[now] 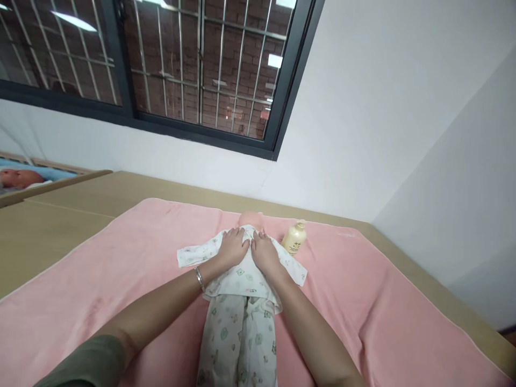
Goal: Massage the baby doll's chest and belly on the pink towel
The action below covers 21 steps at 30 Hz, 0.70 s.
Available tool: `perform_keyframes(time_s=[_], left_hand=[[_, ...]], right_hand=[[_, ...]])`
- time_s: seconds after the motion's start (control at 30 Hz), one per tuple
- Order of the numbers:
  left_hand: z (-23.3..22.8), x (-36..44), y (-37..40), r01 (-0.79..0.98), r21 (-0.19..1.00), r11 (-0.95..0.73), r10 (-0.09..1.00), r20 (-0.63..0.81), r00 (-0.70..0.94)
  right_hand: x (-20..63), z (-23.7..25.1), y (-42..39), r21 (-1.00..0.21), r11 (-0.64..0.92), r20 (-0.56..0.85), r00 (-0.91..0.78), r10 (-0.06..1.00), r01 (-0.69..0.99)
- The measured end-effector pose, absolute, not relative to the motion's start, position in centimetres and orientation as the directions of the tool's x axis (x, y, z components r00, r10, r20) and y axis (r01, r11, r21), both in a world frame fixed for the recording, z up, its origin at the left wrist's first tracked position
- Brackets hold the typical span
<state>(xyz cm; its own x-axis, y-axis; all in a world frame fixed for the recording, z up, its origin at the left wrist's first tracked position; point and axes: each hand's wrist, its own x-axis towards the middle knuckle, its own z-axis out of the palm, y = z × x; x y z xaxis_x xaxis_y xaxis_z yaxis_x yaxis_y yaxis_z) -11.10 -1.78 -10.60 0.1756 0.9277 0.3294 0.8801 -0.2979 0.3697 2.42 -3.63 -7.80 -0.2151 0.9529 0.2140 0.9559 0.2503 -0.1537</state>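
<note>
A baby doll [250, 219] lies on its back on a pink blanket [161, 236], its head pointing away from me. It wears a white long-sleeved top [239, 279] with small prints, sleeves spread to both sides, and white patterned trousers [242, 338]. My left hand [233, 248] rests flat on the upper chest of the top, and my right hand [264, 251] lies beside it on the other half. Both hands have their fingers extended towards the shoulders, thumbs near the middle of the chest. A pale yellow pump bottle [295, 237] stands right of the doll's head.
The blanket covers a wooden table [72, 215] set against a white wall [342, 107]. A dark-framed window [201, 129] with metal bars is above. At the far left, another doll [20, 178] lies in a wooden-edged bed with blue bedding.
</note>
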Motion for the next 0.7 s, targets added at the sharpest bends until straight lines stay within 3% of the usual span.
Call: perform_keyframes(time_s=[0.33, 0.7], left_hand=[[-11.1, -11.0, -1.9, 0.878, 0.36, -0.316, 0.908, 0.384, 0.169], [-11.6, -10.9, -1.9, 0.876, 0.377, -0.3, 0.914, 0.378, 0.15]], right_hand=[[2.2, -7.9, -4.0, -0.161, 0.243, 0.285, -0.191, 0.939, 0.957], [1.9, -8.2, -4.0, -0.179, 0.218, 0.253, -0.169, 0.953, 0.96]])
